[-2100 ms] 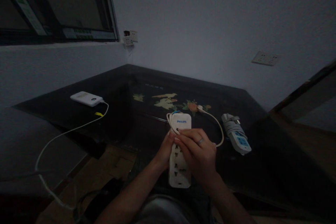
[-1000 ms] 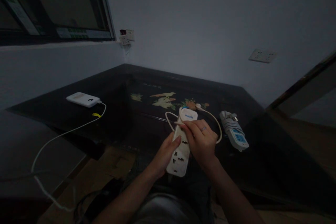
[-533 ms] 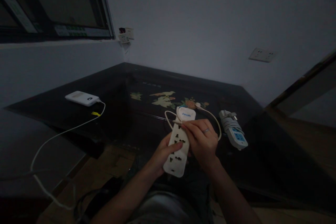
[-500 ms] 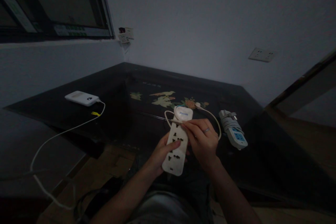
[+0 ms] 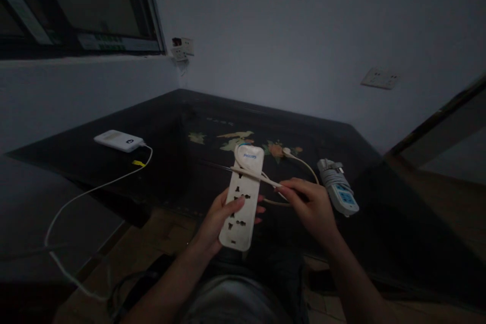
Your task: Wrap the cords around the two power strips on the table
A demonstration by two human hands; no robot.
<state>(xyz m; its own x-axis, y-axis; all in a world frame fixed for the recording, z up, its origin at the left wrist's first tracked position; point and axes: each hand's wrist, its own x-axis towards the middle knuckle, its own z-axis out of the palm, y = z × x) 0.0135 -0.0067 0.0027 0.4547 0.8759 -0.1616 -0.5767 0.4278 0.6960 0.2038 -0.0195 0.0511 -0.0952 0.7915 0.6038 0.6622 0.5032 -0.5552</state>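
A white power strip (image 5: pixel 247 172) with several sockets is held up over the near edge of the table, its lettered end pointing away from me. My left hand (image 5: pixel 224 215) grips its lower half, thumb across the sockets and fingertips showing at the right side. Its white cord (image 5: pixel 270 181) crosses the strip's upper part. My right hand (image 5: pixel 309 205) pinches that cord just right of the strip. From there the cord loops over the tabletop to the plug end (image 5: pixel 287 152), which lies on the flower pattern.
On the right of the black table (image 5: pixel 167 121) lies another power strip (image 5: pixel 343 197), wrapped in its own grey cord. A white power bank (image 5: pixel 119 140) with a white cable (image 5: pixel 85 193) rests at left. Wall sockets (image 5: pixel 379 78) are behind.
The power strip and my left hand have shifted left. My right hand has moved right, away from the strip, drawing the cord across it.
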